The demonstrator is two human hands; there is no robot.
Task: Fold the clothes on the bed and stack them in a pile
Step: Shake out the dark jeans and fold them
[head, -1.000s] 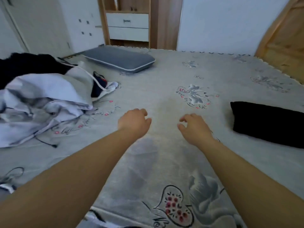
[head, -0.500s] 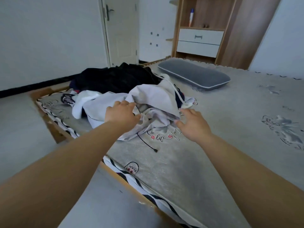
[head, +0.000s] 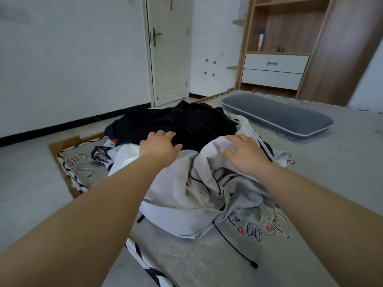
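While both hands (head: 159, 147) (head: 245, 156) lie slack-fingered on heaped clothes (head: 182, 183), "life" (head: 255, 232) on the bedspread (head: 207, 264).

Bed (head: 310, 183): low, with a wooden frame showing at the near left corner, covered by a grey printed sheet bearing flowers and the word "life".
Sheet edge: a black-and-white striped border runs along the left side.
Clothes heap: a crumpled pale grey garment (head: 176, 195) lies at the left part of the bed, a black cord trailing from it across the sheet.
Behind it: a black garment (head: 186, 123) is bunched up, touching the grey one.
Far side: a grey pillow (head: 277, 114) lies flat, near the heap.
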